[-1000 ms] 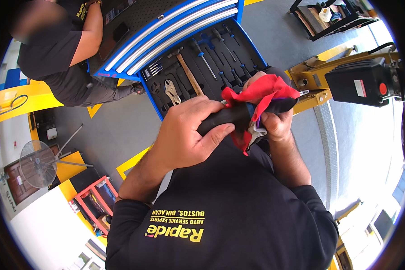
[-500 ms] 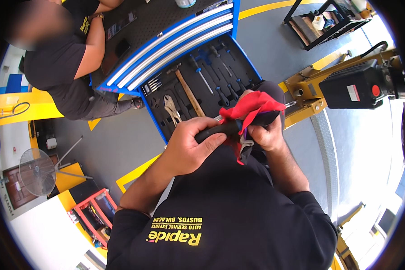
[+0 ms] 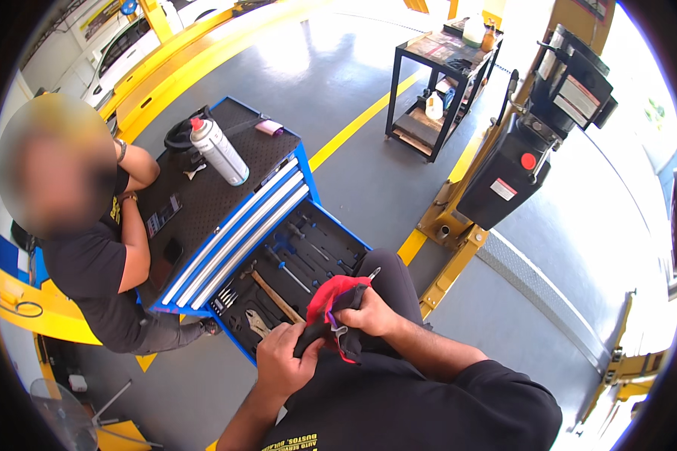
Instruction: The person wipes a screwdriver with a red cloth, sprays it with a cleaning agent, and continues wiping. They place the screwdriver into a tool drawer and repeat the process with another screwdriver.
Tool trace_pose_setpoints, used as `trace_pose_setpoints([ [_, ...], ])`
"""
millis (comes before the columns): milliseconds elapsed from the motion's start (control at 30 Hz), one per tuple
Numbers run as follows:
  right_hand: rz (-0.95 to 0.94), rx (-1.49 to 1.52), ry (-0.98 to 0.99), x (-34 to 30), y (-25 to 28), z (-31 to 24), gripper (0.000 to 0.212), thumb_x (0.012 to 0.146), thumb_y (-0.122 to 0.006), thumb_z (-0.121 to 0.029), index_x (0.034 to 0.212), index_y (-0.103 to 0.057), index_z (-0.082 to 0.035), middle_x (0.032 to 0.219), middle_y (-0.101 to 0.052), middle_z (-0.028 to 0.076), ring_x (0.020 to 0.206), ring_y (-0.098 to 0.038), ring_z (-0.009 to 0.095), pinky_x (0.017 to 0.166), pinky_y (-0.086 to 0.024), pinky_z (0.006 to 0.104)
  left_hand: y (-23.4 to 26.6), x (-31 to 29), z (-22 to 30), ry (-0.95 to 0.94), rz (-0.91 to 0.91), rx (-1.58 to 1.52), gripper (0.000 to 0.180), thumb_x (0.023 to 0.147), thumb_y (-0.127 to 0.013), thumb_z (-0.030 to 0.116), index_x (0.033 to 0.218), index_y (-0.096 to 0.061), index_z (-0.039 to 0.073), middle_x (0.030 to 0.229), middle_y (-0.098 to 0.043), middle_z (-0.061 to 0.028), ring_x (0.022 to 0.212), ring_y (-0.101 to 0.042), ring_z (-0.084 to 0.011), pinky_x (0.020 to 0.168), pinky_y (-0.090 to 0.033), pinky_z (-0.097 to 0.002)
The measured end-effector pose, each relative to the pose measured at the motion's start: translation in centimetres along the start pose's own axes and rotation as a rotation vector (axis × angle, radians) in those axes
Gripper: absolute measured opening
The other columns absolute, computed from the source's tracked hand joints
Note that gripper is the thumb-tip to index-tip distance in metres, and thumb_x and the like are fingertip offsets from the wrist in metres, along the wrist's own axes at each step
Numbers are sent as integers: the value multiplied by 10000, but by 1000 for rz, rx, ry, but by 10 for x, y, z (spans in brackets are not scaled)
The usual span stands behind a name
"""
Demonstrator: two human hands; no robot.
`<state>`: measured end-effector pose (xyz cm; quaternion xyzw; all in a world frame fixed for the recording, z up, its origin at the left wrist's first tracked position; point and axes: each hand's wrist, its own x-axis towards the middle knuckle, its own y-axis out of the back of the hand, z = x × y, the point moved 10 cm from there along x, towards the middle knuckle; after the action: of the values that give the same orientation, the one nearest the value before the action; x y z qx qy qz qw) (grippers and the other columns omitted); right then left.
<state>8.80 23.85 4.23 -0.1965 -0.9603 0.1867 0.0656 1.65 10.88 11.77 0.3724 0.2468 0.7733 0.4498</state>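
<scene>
My left hand (image 3: 282, 361) is closed around the thick black handle (image 3: 308, 338) of a tool whose kind I cannot make out. A bunched red cloth (image 3: 329, 293) with dark and purple parts lies over the tool's middle. My right hand (image 3: 372, 314) grips the cloth around the tool, fingers partly hidden. Beyond that hand a bare metal tip (image 3: 375, 273) sticks out. Just past my hands is an open drawer with a hammer (image 3: 274, 295), locking pliers (image 3: 258, 323) and several screwdrivers (image 3: 287, 269) in dark foam.
The drawer belongs to a blue tool cabinet (image 3: 229, 234) with a spray can (image 3: 220, 152) on top. Another person (image 3: 90, 263) leans on its left side. A black cart (image 3: 417, 98) stands at the far right, near a yellow lift post with a black power unit (image 3: 508, 177).
The view has tilted up, bringing more of the cabinet top and floor into sight. Both hands keep their grip on the tool and the cloth, now lower in the picture.
</scene>
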Motion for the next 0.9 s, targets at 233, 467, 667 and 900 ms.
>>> trace_pose_setpoints([
  [233, -42, -53, 35, -10, -12, -23, 375, 797, -613, 20, 1164, -677, -23, 973, -712, 26, 903, -651, 100, 839, -540, 280, -59, -48, -78, 798, -269, -1062, 270, 993, -700, 222, 1040, -697, -44, 890, -725, -95, 602, -575, -121, 567, -455, -290],
  [467, -121, -167, 29, -15, -8, -30, 367, 801, -619, 18, 1165, -660, -7, 995, -693, 51, 883, -650, 108, 777, -552, 287, -88, -50, -56, 891, -338, -1415, 349, 1020, -668, 317, 1054, -675, -30, 772, -635, -55, 532, -426, -76, 530, -335, -232],
  [667, -16, -131, 16, -16, 7, -37, 323, 828, -635, 3, 1149, -657, -19, 1048, -696, 33, 966, -653, 117, 871, -544, 298, -70, -27, -56, 630, -164, -946, 278, 993, -712, 234, 1056, -708, -37, 827, -689, -72, 649, -574, -96, 619, -449, -242],
  [900, -14, 17, -6, -27, 17, -27, 334, 894, -803, -79, 1183, -638, -42, 1089, -699, 18, 1050, -647, 116, 951, -520, 303, -31, 29, -10, 368, -225, -502, 328, 877, -810, 220, 1035, -714, -51, 888, -728, -138, 796, -674, -178, 739, -535, -323],
])
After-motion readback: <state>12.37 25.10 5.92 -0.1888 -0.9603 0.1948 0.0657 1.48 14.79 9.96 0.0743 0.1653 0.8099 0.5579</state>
